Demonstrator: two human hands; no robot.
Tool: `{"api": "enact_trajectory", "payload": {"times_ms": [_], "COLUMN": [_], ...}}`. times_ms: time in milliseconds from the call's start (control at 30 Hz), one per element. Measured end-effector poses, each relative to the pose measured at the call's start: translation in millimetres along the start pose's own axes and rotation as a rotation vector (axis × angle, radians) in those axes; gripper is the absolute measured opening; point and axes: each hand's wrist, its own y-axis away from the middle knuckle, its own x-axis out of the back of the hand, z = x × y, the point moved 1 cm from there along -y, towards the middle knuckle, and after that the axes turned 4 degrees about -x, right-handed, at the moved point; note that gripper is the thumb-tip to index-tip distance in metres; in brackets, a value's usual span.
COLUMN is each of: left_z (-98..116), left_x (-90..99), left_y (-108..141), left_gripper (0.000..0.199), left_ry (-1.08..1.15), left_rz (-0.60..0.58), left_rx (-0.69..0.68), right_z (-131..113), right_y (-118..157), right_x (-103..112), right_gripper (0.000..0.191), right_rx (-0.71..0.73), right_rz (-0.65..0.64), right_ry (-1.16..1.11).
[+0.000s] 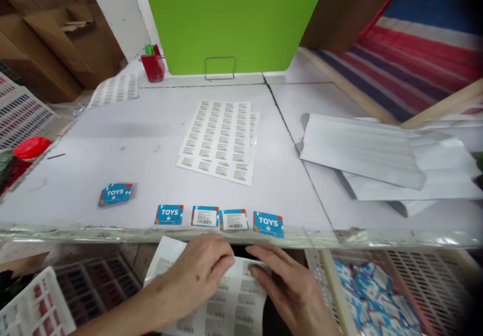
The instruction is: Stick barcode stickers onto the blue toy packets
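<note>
A sheet of barcode labels [222, 311] hangs below the table's front edge, between my hands. My left hand [204, 270] lies over its upper part, thumb and fingers pinched together near the top edge. My right hand [287, 280] grips the sheet's upper right corner between thumb and fingers. Along the table's front edge lie blue TOYS cards: a small stack [114, 194] at the left, one card [169, 214], two cards bearing white barcode labels [205, 216] [233, 220], and another TOYS card [268, 224] at the right.
More label sheets [217, 135] lie mid-table. A red cup [153, 64] and green board [234, 19] stand behind. White paper sheets [366, 150] lie at the right. Below the table, a basket [339, 296] holds many blue cards; another crate [49, 301] stands lower left.
</note>
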Motion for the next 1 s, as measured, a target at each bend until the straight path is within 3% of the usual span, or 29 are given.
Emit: {"api": "enact_trajectory", "payload": {"times_ms": [167, 367, 467, 567, 700, 1000], "left_z": [10, 14, 13, 12, 9, 14], "left_x": [-0.9, -5.3, -6.0, -4.8, -4.3, -11.2], "left_y": [-9, -11, -10, -8, -5, -10], "left_gripper": [0.023, 0.027, 0.026, 0.027, 0.025, 0.025], "left_ry": [0.004, -0.05, -0.034, 0.005, 0.069, 0.115], "left_rz": [-0.079, -0.096, -0.107, -0.096, -0.048, -0.034], "left_rx": [0.046, 0.074, 0.076, 0.083, 0.114, 0.197], "right_z": [3, 9, 6, 6, 9, 18], "right_y": [3, 14, 14, 14, 16, 19], "right_x": [-2, -1, 7, 16, 21, 14], "right_gripper": [0.027, 0.02, 0.017, 0.024, 0.016, 0.019], "right_rx": [0.23, 0.325, 0.28, 0.138, 0.056, 0.215], "right_rz": [0.042, 0.153, 0.183, 0.192, 0.191, 0.298], "right_ry": [0.162, 0.23, 0.17, 0.082, -0.017, 0.16]}}
